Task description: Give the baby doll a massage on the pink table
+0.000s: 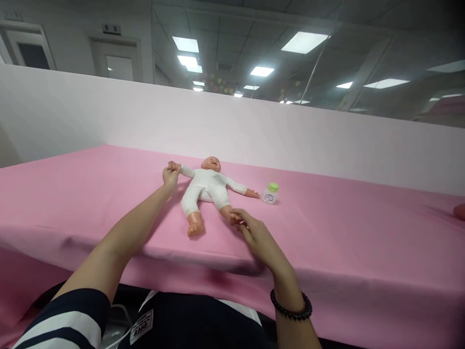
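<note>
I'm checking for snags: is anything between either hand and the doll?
Nothing visible. The left hand holds the doll by one hand, and the right hand touches a foot. The green-capped bottle stands beside the doll's other hand, out of the way.

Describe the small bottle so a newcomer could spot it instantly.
On the pink tablecloth lies a baby doll in white, arms spread. Just past the end of its arm on the picture's right stands the small bottle. Its light-green cap sets it apart from the white-clad doll beside it.
</note>
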{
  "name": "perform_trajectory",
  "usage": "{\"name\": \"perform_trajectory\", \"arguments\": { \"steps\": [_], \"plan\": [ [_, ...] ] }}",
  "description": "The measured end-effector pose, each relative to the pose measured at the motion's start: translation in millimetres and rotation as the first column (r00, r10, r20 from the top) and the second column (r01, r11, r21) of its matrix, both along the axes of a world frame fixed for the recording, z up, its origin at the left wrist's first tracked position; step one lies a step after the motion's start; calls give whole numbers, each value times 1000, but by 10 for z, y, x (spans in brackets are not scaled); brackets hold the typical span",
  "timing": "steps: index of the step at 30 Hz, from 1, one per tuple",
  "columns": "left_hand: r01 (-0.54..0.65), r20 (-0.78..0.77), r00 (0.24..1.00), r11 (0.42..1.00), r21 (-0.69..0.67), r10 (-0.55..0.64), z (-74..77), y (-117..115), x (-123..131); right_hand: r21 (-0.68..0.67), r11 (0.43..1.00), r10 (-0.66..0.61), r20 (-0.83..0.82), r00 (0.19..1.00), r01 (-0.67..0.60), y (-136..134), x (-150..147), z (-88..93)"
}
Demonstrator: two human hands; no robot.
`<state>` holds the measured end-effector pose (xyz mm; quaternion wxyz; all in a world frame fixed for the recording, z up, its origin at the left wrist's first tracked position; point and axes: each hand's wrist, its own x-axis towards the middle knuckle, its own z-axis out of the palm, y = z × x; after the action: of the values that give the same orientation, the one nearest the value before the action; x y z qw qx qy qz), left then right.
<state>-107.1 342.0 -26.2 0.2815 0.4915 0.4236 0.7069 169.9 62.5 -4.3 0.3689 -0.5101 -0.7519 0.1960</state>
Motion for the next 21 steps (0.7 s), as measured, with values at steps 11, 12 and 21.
{"name": "perform_trajectory", "arguments": {
  "steps": [11,12,21],
  "plan": [
    [262,-390,898,960,100,-204,95,-327,161,156,987,39,50,998,-46,638,-357,336],
    [210,-343,924,973,92,-167,95,-278,124,139,990,29,43,999,-35,544,-301,304],
    [-55,-23,998,995,-81,54,45,26,-72,-46,996,-69,102,992,74,-32,191,-108]
  ]
}}
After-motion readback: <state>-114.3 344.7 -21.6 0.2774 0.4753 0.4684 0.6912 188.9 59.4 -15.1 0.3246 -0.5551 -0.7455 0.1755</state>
